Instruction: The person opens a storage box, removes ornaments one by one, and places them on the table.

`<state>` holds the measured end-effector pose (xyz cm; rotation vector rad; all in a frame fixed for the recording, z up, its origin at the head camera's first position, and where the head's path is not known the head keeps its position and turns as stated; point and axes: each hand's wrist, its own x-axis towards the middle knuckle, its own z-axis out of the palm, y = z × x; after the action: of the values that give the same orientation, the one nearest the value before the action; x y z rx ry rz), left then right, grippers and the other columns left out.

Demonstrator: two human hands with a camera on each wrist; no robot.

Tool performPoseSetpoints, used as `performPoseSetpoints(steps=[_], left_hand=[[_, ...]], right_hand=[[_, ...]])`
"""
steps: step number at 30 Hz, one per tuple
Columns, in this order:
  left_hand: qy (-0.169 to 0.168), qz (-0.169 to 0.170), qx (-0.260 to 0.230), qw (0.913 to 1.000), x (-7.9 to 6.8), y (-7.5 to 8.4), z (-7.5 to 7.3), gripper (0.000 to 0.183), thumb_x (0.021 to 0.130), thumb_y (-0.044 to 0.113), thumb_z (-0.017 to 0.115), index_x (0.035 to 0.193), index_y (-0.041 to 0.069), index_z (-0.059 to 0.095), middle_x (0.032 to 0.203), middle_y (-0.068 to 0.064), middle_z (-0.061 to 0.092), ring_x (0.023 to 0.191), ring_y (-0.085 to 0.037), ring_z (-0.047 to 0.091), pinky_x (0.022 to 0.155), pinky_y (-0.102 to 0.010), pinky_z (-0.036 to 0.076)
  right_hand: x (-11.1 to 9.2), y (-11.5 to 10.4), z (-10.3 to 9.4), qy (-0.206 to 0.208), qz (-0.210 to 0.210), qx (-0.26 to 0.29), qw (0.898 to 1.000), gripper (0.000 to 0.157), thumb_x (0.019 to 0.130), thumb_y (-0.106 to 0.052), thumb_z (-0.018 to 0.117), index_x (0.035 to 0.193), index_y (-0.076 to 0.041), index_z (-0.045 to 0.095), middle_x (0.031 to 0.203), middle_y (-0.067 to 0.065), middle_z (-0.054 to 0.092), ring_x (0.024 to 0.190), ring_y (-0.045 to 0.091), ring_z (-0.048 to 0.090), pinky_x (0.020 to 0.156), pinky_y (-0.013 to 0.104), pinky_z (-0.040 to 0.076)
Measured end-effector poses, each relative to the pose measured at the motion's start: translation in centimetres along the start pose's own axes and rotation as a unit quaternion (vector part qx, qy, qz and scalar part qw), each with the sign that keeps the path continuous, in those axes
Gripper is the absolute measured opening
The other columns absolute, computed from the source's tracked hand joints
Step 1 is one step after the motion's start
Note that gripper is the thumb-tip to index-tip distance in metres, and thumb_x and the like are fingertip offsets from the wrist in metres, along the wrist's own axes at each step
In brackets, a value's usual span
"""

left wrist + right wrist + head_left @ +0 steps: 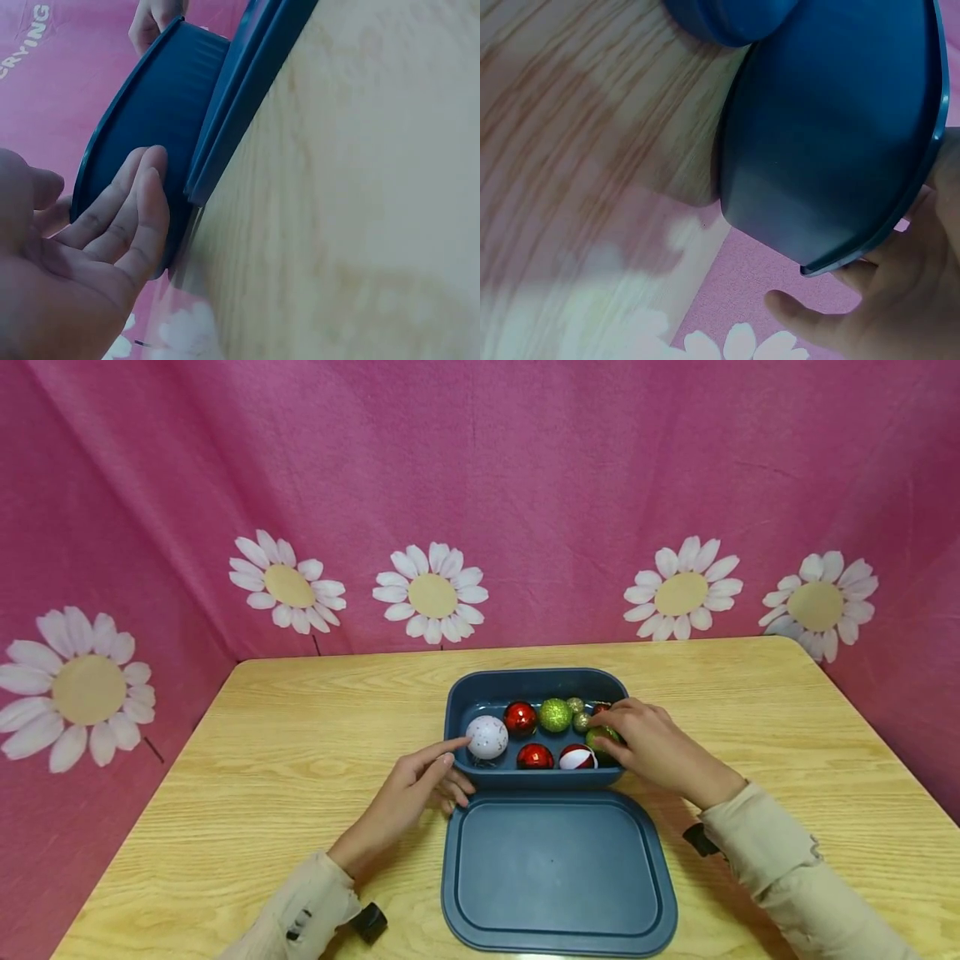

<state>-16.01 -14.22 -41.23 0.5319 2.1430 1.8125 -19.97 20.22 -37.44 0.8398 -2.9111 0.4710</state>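
A dark blue rectangular container (pixel 536 778) holds several Christmas baubles. At its left lies a white speckled bauble (pixel 487 737); the index finger of my left hand (pixel 408 789) reaches over the rim to it. The other left fingers, fairly straight, lie against the container's outer wall (pixel 161 90). My right hand (pixel 652 739) comes over the right rim. Its thumb and index finger hold a glittery green bauble (pixel 602 737) inside; their exact contact is partly hidden. In the right wrist view, the container wall (pixel 832 142) hides those fingertips.
A flat blue lid (pixel 558 868) lies in front of the container on the wooden table (pixel 337 718). Inside are red baubles (pixel 520 718), another green bauble (pixel 556 715), a red-and-white bauble (pixel 577 757) and small gold baubles (pixel 581 722). A pink flowered cloth (pixel 525 460) hangs behind.
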Motion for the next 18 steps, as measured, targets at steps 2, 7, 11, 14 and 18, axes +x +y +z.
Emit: performPoseSetpoints(steps=[2, 7, 11, 14, 18], left_hand=[[-0.006, 0.007, -0.014, 0.9999, 0.04, -0.13, -0.05, 0.042, 0.11, 0.024, 0.037, 0.148, 0.011, 0.047, 0.104, -0.022, 0.071, 0.089, -0.034, 0.072, 0.072, -0.034, 0.061], [-0.013, 0.019, -0.035, 0.9991, 0.14, -0.38, -0.08, 0.042, 0.109, 0.023, 0.04, 0.149, 0.011, 0.046, 0.106, -0.023, 0.072, 0.093, -0.035, 0.072, 0.074, -0.036, 0.061], [-0.007, 0.017, -0.038, 0.9991, 0.19, -0.44, -0.03, 0.042, 0.109, 0.025, 0.041, 0.148, 0.011, 0.047, 0.106, -0.023, 0.072, 0.093, -0.033, 0.073, 0.074, -0.037, 0.061], [0.003, 0.006, -0.036, 0.9993, 0.17, -0.39, -0.1, 0.041, 0.109, 0.025, 0.042, 0.147, 0.014, 0.049, 0.105, -0.022, 0.072, 0.092, -0.032, 0.073, 0.074, -0.038, 0.061], [0.019, 0.0, -0.032, 0.9993, 0.15, -0.48, -0.41, 0.039, 0.108, 0.022, 0.044, 0.146, 0.016, 0.049, 0.104, -0.022, 0.072, 0.087, -0.031, 0.073, 0.073, -0.039, 0.061]], right_hand=[[0.02, 0.04, 0.03, 0.003, 0.0, 0.003, 1.0, 0.026, 0.095, -0.018, 0.069, 0.115, -0.002, 0.072, 0.112, 0.016, 0.069, 0.11, 0.037, 0.058, 0.093, 0.063, 0.044], [0.09, 0.08, 0.19, 0.013, -0.007, 0.006, 1.0, 0.024, 0.094, -0.018, 0.07, 0.112, -0.002, 0.073, 0.108, 0.015, 0.069, 0.106, 0.036, 0.059, 0.091, 0.061, 0.046], [0.1, 0.1, 0.14, 0.012, -0.011, 0.007, 1.0, 0.023, 0.093, -0.017, 0.07, 0.111, -0.002, 0.073, 0.108, 0.015, 0.069, 0.105, 0.035, 0.06, 0.089, 0.061, 0.046], [0.1, 0.13, 0.11, 0.011, -0.009, 0.007, 1.0, 0.024, 0.093, -0.017, 0.07, 0.112, -0.002, 0.073, 0.107, 0.015, 0.07, 0.104, 0.035, 0.061, 0.09, 0.06, 0.047], [0.1, 0.03, 0.03, 0.011, -0.009, 0.009, 1.0, 0.023, 0.093, -0.016, 0.072, 0.11, -0.002, 0.073, 0.105, 0.014, 0.07, 0.103, 0.034, 0.061, 0.089, 0.058, 0.049]])
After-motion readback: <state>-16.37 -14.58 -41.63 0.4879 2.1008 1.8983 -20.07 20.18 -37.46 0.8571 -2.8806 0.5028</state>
